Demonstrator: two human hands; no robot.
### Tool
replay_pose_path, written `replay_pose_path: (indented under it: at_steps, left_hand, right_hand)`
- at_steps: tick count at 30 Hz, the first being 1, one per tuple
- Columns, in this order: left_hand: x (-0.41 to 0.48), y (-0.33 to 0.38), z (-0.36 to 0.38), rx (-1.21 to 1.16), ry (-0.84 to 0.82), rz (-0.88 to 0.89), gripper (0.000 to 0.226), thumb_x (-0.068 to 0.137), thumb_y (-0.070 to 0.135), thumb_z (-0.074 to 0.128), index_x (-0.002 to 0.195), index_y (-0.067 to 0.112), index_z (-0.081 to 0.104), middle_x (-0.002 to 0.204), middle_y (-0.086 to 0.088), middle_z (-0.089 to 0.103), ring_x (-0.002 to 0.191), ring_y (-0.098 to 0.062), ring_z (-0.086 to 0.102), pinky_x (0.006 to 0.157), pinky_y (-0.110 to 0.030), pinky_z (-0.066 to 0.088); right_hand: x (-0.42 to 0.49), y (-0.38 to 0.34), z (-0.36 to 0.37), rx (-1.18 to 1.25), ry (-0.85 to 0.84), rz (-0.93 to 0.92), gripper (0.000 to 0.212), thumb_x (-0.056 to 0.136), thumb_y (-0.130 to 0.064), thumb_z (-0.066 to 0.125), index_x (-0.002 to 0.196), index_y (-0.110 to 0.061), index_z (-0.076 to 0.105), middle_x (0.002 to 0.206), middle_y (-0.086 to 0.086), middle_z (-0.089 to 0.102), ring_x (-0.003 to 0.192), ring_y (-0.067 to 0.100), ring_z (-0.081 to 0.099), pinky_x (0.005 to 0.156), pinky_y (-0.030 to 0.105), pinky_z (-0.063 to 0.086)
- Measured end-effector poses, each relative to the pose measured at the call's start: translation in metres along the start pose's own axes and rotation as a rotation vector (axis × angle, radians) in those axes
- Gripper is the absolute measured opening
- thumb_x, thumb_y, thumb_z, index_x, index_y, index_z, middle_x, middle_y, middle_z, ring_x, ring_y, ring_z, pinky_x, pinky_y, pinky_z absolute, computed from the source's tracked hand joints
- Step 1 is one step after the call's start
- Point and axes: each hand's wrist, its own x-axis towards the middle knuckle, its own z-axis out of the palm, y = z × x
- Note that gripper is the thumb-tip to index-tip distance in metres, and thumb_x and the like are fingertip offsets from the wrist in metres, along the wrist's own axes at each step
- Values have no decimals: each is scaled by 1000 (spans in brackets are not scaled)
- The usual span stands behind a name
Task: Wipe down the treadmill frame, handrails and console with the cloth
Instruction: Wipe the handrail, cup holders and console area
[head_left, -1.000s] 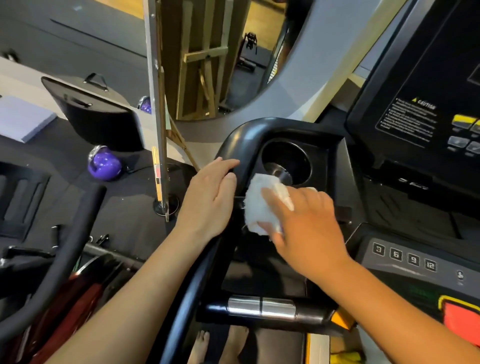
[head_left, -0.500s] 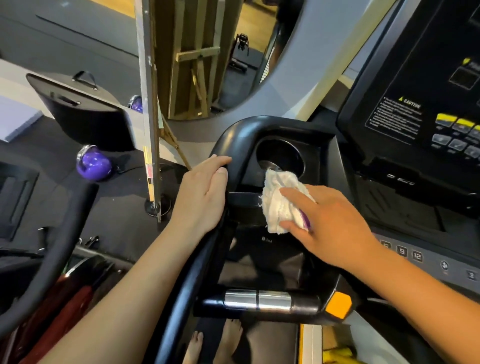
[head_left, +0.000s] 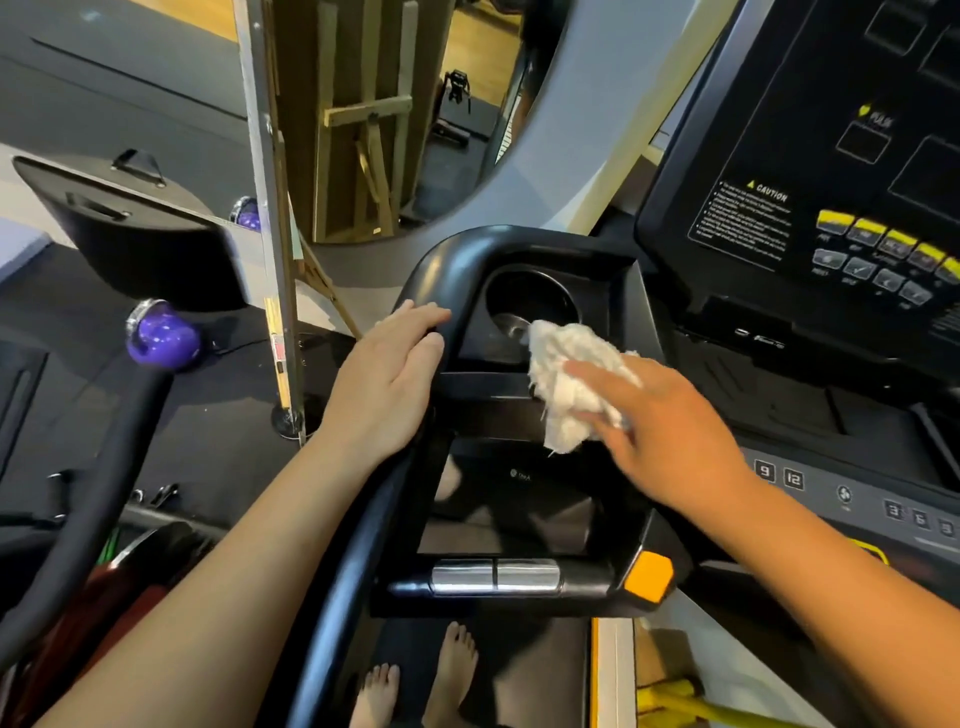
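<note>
A crumpled white cloth (head_left: 566, 379) lies against the black treadmill tray just below the round cup holder (head_left: 530, 301). My right hand (head_left: 670, 431) holds the cloth, fingers pointing left over it and pressing it onto the frame. My left hand (head_left: 389, 384) rests on the black left handrail (head_left: 358, 551), thumb on top near the bend. The console (head_left: 810, 171) with yellow and grey buttons rises at the upper right. Silver pulse grips (head_left: 493, 574) sit on the crossbar below the tray.
A purple kettlebell (head_left: 161, 338) sits on the dark floor at left. A metal post (head_left: 270, 208) stands beside the handrail, with a wooden frame (head_left: 358, 119) behind it. My bare feet (head_left: 415, 680) stand on the belt. Another machine's black bar (head_left: 88, 509) crosses the lower left.
My right hand has carried the cloth rightward from the tray's left part to just under the cup holder. My left hand stays on the handrail. The view has shifted a little leftward.
</note>
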Motion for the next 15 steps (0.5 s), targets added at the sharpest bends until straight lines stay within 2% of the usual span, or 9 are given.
replay_pose_path:
  at_steps: [2, 3, 5, 8, 10, 12, 15]
  left_hand:
    - [2, 2, 2, 101, -47, 55, 51, 94, 38, 31, 137, 25, 54, 147, 7, 49, 146, -12, 27, 120, -39, 19]
    - [2, 2, 3, 144, -71, 84, 52, 94, 39, 30, 138, 26, 53, 148, 7, 47, 147, -14, 25, 120, -46, 19]
    - [0, 1, 3, 135, -89, 111, 54, 94, 44, 28, 139, 29, 52, 150, 9, 45, 147, -11, 23, 119, -51, 18]
    - [-6, 0, 1, 51, -82, 136, 58, 94, 48, 23, 140, 26, 51, 149, 10, 45, 147, -8, 23, 121, -49, 15]
    - [-8, 1, -1, 55, -95, 152, 56, 97, 45, 23, 142, 24, 49, 150, 8, 44, 147, -7, 22, 122, -42, 12]
    - [-9, 1, -1, 81, -108, 139, 54, 99, 44, 24, 144, 24, 46, 152, 7, 41, 148, -6, 19, 121, -31, 8]
    - [-8, 2, 3, 147, -133, 142, 64, 95, 54, 18, 147, 24, 42, 155, 7, 38, 148, -5, 16, 121, -29, 5]
  right_hand:
    - [3, -2, 4, -10, 35, 97, 46, 90, -45, 47, 128, -24, 61, 111, 12, 68, 94, 38, 62, 81, 45, 53]
    - [8, -12, 9, 12, 67, 110, 42, 89, -42, 52, 124, -22, 64, 106, 13, 68, 90, 38, 63, 80, 45, 54]
    - [19, -39, 23, 37, 130, 64, 37, 88, -34, 61, 122, -20, 65, 102, 11, 68, 86, 36, 62, 81, 45, 51]
    - [21, -65, 38, 54, 106, -33, 41, 88, -27, 64, 128, -20, 61, 119, 10, 60, 106, 32, 54, 94, 47, 45]
    - [9, -53, 27, 77, 47, -73, 47, 86, -20, 68, 132, -20, 58, 131, 11, 55, 119, 32, 49, 103, 47, 43]
    - [-7, -29, 11, 59, 47, -72, 47, 82, -13, 73, 127, -19, 61, 126, 13, 59, 115, 34, 55, 97, 45, 48]
    - [-19, -9, -12, -12, 23, 108, 35, 92, -29, 63, 126, -22, 60, 111, 9, 66, 98, 34, 62, 78, 39, 52]
